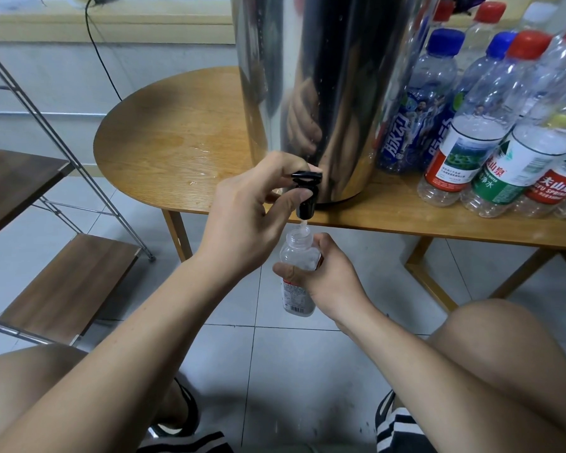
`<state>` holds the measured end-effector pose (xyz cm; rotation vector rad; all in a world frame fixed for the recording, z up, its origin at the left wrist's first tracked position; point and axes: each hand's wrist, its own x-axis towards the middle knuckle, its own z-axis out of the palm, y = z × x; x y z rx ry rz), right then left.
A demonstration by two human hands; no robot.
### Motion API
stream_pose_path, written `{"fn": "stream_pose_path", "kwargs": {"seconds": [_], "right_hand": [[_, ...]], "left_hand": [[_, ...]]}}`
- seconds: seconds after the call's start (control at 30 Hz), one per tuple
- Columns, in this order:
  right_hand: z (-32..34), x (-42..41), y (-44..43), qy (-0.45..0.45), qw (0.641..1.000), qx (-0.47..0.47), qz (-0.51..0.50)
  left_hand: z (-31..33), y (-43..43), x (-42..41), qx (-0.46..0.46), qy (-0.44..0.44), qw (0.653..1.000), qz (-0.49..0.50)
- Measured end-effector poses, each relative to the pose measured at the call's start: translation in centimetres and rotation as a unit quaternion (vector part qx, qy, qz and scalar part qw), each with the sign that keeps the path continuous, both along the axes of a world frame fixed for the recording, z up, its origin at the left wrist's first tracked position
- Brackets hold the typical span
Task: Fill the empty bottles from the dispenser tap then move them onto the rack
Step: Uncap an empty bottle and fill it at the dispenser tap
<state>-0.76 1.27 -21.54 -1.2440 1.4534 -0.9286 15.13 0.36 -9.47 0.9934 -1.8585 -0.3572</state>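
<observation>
The left hand (249,210) pinches the black tap (306,191), thumb beneath and fingers curled over its lever. Just below it, the right hand (327,276) grips an uncapped bottle (299,253), its mouth under the spout where a thin stream of water falls. Behind both hands stands the steel dispenser (324,93) on a table (177,142). Capped bottles (490,152) crowd right of the right hand; the rack (46,223) stands left of the left hand.

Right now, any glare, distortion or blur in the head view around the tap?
Head view: wide-angle distortion leans the capped bottles outward at the right edge; the steel dispenser mirrors the left hand on the tap; the clear bottle in the right hand reads sharp.
</observation>
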Motion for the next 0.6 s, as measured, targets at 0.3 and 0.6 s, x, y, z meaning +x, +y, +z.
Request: {"fn": "stream_pose_path", "kwargs": {"seconds": [0.3,0.6], "right_hand": [[0.24,-0.02,0.08,0.0,1.0,0.001,0.001],[0.18,-0.02,0.06,0.004,1.0,0.002,-0.002]], "left_hand": [[-0.06,-0.02,0.0,0.007,0.001,1.0,0.004],[-0.07,-0.05,0.02,0.004,0.001,1.0,-0.003]]}}
